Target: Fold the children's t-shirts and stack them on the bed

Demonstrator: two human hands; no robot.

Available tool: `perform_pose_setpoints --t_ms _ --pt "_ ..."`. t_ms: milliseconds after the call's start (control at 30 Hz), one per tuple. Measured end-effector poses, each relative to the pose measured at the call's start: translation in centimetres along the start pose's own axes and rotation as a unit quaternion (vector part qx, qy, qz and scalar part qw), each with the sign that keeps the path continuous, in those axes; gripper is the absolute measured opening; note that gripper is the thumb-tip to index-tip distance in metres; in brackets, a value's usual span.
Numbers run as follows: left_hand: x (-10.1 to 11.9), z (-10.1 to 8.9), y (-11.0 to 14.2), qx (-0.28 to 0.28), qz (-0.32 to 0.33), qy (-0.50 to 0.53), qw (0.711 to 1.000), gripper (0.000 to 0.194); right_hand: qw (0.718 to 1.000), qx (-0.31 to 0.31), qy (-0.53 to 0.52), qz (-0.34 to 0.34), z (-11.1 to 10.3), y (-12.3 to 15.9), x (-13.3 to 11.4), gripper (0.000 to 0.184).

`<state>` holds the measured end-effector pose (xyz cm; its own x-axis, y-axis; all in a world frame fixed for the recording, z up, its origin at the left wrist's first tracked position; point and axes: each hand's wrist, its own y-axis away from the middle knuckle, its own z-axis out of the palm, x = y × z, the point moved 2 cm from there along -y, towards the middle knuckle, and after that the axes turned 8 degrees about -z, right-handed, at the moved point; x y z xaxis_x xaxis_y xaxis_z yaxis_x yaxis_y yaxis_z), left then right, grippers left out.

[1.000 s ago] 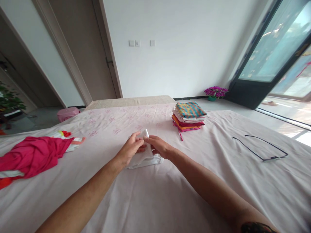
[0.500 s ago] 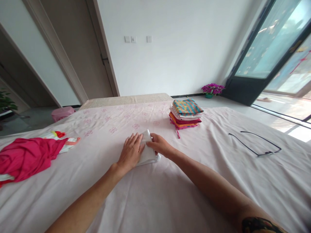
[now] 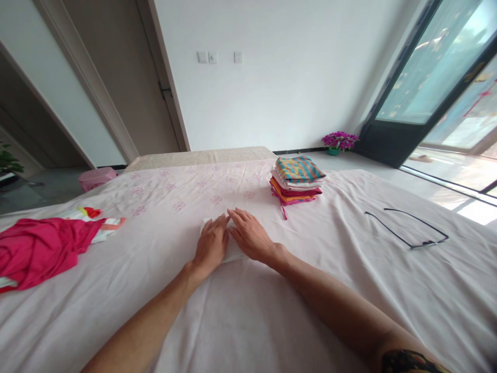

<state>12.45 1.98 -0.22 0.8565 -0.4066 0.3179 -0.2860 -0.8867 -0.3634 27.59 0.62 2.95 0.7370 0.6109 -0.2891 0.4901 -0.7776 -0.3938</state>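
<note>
A folded white cloth [image 3: 233, 253] lies on the pale pink sheet in front of me, mostly covered by my hands. My left hand [image 3: 212, 241] rests flat on its left part, fingers stretched out. On its right part lies my right hand [image 3: 250, 234], palm down, with the fingers extended toward the left hand's fingertips. To the right and farther back stands a stack of folded clothes [image 3: 297, 178], a blue and yellow patterned piece on top. A crumpled dark pink garment [image 3: 46, 248] lies at the left over some white and orange cloth.
Black-framed eyeglasses [image 3: 411, 228] lie at the right on the sheet [image 3: 326, 331]. Beyond the bed are a pink stool [image 3: 97, 177], a pot of purple flowers [image 3: 338, 142], a closed brown door [image 3: 116, 72] and a glass door [image 3: 419, 77].
My right hand has let go of the white cloth's raised right edge and moved left to lie flat on it. That edge is now folded down. My left hand stays on the cloth.
</note>
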Motion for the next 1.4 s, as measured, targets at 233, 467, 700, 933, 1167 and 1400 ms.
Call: perform_pose_setpoints --t_ms 233,467,700,933,1167,1400 --pt "-1.9 -0.4 1.1 -0.012 0.006 -0.047 0.999 0.049 0.994 -0.092 0.040 -0.032 2.5 1.8 1.7 0.056" --pt "-1.6 -0.4 1.4 -0.023 0.011 -0.075 0.997 0.052 0.998 -0.042 -0.008 0.041 1.6 1.6 3.4 0.048" --pt "-0.8 -1.5 1.0 -0.006 -0.006 -0.097 0.995 0.042 0.979 -0.001 0.058 0.195 -0.2 1.5 6.1 0.033" --pt "1.2 -1.6 -2.6 -0.021 -0.035 -0.077 0.996 0.035 0.971 -0.004 0.078 0.225 0.1 1.1 6.0 0.027" --pt "1.2 0.8 -5.1 -0.063 -0.091 -0.022 0.994 0.029 0.968 0.004 0.077 0.239 0.0 0.9 5.8 0.032" --pt "0.0 0.4 -4.1 -0.002 -0.139 0.212 0.967 0.020 0.968 0.035 0.005 0.248 0.4 0.5 5.9 0.023"
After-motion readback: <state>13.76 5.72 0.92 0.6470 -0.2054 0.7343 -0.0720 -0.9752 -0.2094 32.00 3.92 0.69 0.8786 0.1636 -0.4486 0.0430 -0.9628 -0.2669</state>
